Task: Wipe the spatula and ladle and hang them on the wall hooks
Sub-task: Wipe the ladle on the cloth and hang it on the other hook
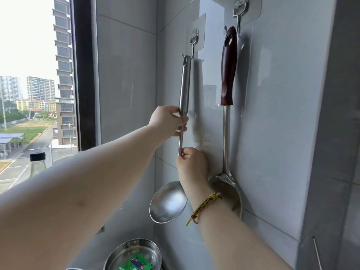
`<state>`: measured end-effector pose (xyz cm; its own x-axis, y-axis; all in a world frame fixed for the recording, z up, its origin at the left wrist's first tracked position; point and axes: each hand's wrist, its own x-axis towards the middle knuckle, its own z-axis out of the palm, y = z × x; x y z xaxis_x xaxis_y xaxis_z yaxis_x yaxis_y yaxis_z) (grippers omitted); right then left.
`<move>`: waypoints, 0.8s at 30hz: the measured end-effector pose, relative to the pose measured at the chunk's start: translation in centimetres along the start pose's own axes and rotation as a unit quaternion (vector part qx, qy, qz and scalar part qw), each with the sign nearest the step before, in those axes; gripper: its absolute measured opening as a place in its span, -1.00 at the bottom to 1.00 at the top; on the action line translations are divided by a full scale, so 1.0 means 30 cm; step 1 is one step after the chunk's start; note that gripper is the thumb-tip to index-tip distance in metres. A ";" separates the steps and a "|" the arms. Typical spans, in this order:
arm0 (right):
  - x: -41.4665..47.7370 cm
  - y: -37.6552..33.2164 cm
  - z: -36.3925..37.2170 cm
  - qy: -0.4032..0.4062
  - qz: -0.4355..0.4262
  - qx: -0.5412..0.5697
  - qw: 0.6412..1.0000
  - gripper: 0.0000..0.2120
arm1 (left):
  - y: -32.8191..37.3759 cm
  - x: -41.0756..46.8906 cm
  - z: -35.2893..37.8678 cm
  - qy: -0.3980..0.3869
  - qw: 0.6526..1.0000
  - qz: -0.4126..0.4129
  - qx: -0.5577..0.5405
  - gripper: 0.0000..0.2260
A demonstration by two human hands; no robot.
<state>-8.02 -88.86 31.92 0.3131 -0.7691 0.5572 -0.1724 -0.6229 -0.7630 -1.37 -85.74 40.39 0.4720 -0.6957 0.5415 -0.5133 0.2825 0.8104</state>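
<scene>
A steel ladle (184,82) hangs upright against the tiled wall, its handle top at the left wall hook (193,38). Its round bowl (168,202) is low, facing me. My left hand (168,121) pinches the shaft just under the thick handle. My right hand (191,164), with a braided bracelet on the wrist, grips the thin shaft lower down. To the right, a spatula (228,75) with a dark red handle hangs from the right wall hook (241,6); my right forearm partly covers its blade (229,190).
A window (39,75) fills the left side, with a black-capped glass bottle (37,162) on its sill. Below my arms a steel bowl (118,256) holds a green packet (136,264). A grey wall corner (331,133) juts out at the right.
</scene>
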 end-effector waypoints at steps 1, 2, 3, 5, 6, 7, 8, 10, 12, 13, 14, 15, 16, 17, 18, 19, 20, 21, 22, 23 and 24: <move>-0.006 0.003 -0.001 0.001 -0.001 -0.006 1.000 -0.59 | -0.004 0.000 0.003 0.007 1.000 -0.001 -0.003 -0.95; -0.013 0.005 0.000 0.002 -0.002 -0.012 1.000 -0.57 | -0.009 -0.001 0.006 0.015 1.000 -0.002 -0.007 -0.95; -0.022 0.003 -0.001 0.004 -0.004 -0.019 1.000 -0.57 | -0.013 -0.001 0.009 0.021 1.000 -0.003 -0.011 -0.95; -0.032 0.000 -0.002 0.005 -0.004 -0.034 0.999 -0.57 | -0.021 0.001 0.014 0.024 1.000 -0.008 -0.009 -0.96; -0.036 -0.001 -0.001 0.003 0.000 -0.036 0.999 -0.58 | -0.026 0.002 0.017 0.023 1.000 -0.010 -0.003 -0.96; -0.041 -0.003 -0.002 -0.001 0.006 -0.032 0.999 -0.63 | -0.031 0.001 0.019 0.020 1.000 -0.013 0.004 -0.96; -0.043 -0.002 -0.002 -0.005 0.009 -0.025 1.000 -0.70 | -0.037 0.001 0.022 0.017 1.000 -0.014 0.008 -0.96; -0.051 -0.003 -0.007 -0.008 0.021 -0.013 1.000 -0.79 | -0.048 -0.003 0.028 0.011 1.000 -0.014 0.013 -0.95; -0.061 -0.003 -0.008 -0.003 0.022 -0.003 1.000 -0.76 | -0.056 -0.004 0.035 0.008 1.000 -0.012 0.027 -0.93; -0.066 -0.005 -0.008 -0.002 0.026 0.006 1.000 -0.76 | -0.059 -0.003 0.036 0.009 0.999 -0.011 0.034 -0.90; -0.074 -0.008 -0.008 0.000 0.028 0.018 0.999 -0.79 | -0.062 -0.002 0.038 0.012 0.999 -0.010 0.039 -0.89; -0.083 -0.011 -0.010 0.004 0.030 0.029 0.999 -0.78 | -0.065 -0.003 0.038 0.015 0.999 -0.011 0.041 -0.88; -0.089 -0.010 -0.011 0.011 0.027 0.036 0.999 -0.72 | -0.066 -0.002 0.038 0.017 0.999 -0.012 0.040 -0.88; -0.096 -0.009 -0.014 0.014 0.027 0.043 0.999 -0.68 | -0.068 -0.003 0.036 0.017 0.999 -0.015 0.043 -0.88; -0.103 -0.008 -0.017 0.018 0.025 0.048 0.998 -0.67 | -0.069 -0.004 0.034 0.017 0.999 -0.018 0.042 -0.87; -0.110 -0.013 -0.022 0.019 0.024 0.052 0.998 -0.67 | -0.069 -0.007 0.034 0.016 0.999 -0.021 0.041 -0.87; -0.114 -0.013 -0.025 0.019 0.022 0.055 0.998 -0.67 | -0.070 -0.010 0.036 0.015 0.999 -0.023 0.042 -0.85; -0.118 -0.013 -0.030 0.017 0.022 0.057 0.998 -0.66 | -0.070 -0.014 0.036 0.014 0.999 -0.026 0.044 -0.84; -0.120 -0.010 -0.032 0.016 0.020 0.056 0.998 -0.65 | -0.071 -0.018 0.039 0.013 0.998 -0.025 0.047 -0.84; -0.124 -0.010 -0.038 0.012 0.018 0.051 0.998 -0.62 | -0.066 -0.028 0.038 0.012 0.998 -0.026 0.054 -0.84; -0.128 -0.006 -0.040 0.010 0.016 0.048 0.999 -0.60 | -0.067 -0.032 0.040 0.006 0.998 -0.025 0.064 -0.84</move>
<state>-10.30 -85.99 30.31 0.2895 -0.7920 0.5375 -0.0916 -0.5819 -0.8081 -1.64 -86.43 37.97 0.5074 -0.6993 0.5035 -0.5759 0.1595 0.8018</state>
